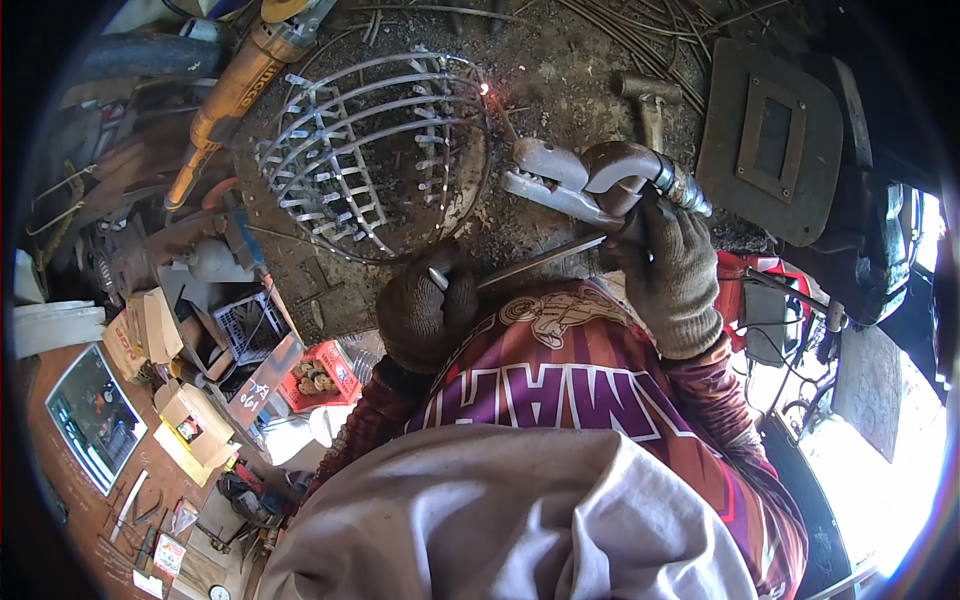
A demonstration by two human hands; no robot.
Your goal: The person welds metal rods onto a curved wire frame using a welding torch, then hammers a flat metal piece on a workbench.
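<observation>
My right hand [668, 268], in a knitted work glove, is closed around a welding electrode holder [555, 180]. From its jaws a thin electrode [508, 122] reaches a bright glowing spot at the upper right of a round metal-rod frame [385, 120]. The frame has curved bars and two rows of short cross pieces, and lies on the work surface. My left hand [428, 308], in a dark glove, is closed by the frame's lower edge. It grips a thin metal rod [545, 260] whose far end reaches close to my right hand.
An orange angle grinder [240, 90] lies at upper left. A hammer [650, 105] and a welding mask [770, 140] are at right, with several bent rods [640, 35] behind. At lower left are a red crate [322, 375] and a brown table [75, 440].
</observation>
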